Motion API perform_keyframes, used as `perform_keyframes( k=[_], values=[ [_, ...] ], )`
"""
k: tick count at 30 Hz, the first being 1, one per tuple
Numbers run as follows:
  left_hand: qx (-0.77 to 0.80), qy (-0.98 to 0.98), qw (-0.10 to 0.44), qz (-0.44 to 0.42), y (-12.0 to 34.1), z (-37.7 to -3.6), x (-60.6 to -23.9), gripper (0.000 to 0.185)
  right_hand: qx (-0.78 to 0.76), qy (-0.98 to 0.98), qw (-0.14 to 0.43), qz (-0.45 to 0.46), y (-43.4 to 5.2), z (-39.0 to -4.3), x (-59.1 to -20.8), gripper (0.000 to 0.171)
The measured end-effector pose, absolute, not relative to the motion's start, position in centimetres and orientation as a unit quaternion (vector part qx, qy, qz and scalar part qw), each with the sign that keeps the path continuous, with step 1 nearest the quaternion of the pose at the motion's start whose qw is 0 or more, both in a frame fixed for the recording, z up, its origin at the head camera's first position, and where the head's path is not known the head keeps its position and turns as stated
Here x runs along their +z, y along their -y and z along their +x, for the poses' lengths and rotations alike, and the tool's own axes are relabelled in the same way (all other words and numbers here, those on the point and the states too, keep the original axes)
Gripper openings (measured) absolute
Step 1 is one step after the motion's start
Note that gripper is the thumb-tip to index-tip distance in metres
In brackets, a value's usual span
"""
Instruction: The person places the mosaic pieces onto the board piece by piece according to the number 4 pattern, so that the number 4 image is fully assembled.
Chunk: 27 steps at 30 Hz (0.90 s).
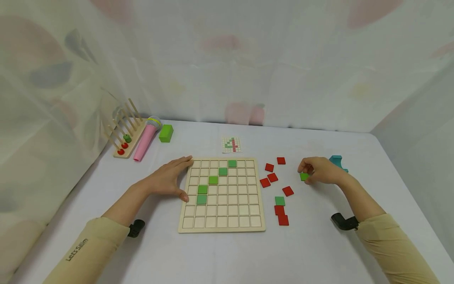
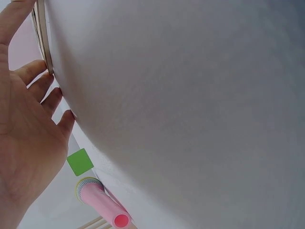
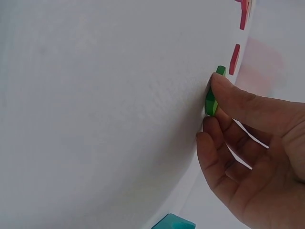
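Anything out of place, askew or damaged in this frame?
Nothing stands out. The wooden grid board lies flat and square under the left hand, its green tiles seated in their cells. Loose red tiles lie scattered but flat. The right hand pinches a green tile.

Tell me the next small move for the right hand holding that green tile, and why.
Probably lift the green tile clear of the table and carry it left to the wooden grid board. The right hand already pinches it at the table surface, the left hand steadies the board's left edge, and five green tiles already sit in cells there.
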State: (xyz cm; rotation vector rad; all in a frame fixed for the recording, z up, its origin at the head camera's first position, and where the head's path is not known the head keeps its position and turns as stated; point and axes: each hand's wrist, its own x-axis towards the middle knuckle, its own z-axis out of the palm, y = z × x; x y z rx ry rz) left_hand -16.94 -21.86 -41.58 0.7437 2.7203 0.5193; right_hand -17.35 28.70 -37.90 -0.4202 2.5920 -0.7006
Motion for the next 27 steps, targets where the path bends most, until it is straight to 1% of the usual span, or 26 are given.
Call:
perform_keyframes(
  k=[7,12,17,27],
  values=[
    [0.179,-0.939,0.138,0.257,21.8,-16.9,-41.5,0.133,-0.245,-0.940,0.188,-0.148,-28.5,-17.4,-37.9,0.025],
    [0.178,-0.940,0.136,0.258,21.9,-16.9,-41.6,0.133,-0.247,-0.943,0.169,-0.147,-28.4,-17.6,-37.9,0.017],
    [0.176,-0.941,0.133,0.258,21.9,-16.8,-41.6,0.133,-0.253,-0.941,0.165,-0.152,-28.3,-17.6,-37.7,0.011],
    [0.178,-0.940,0.131,0.261,21.9,-17.0,-41.7,0.133,-0.278,-0.934,0.154,-0.163,-27.3,-17.4,-37.3,0.014]
  ],
)
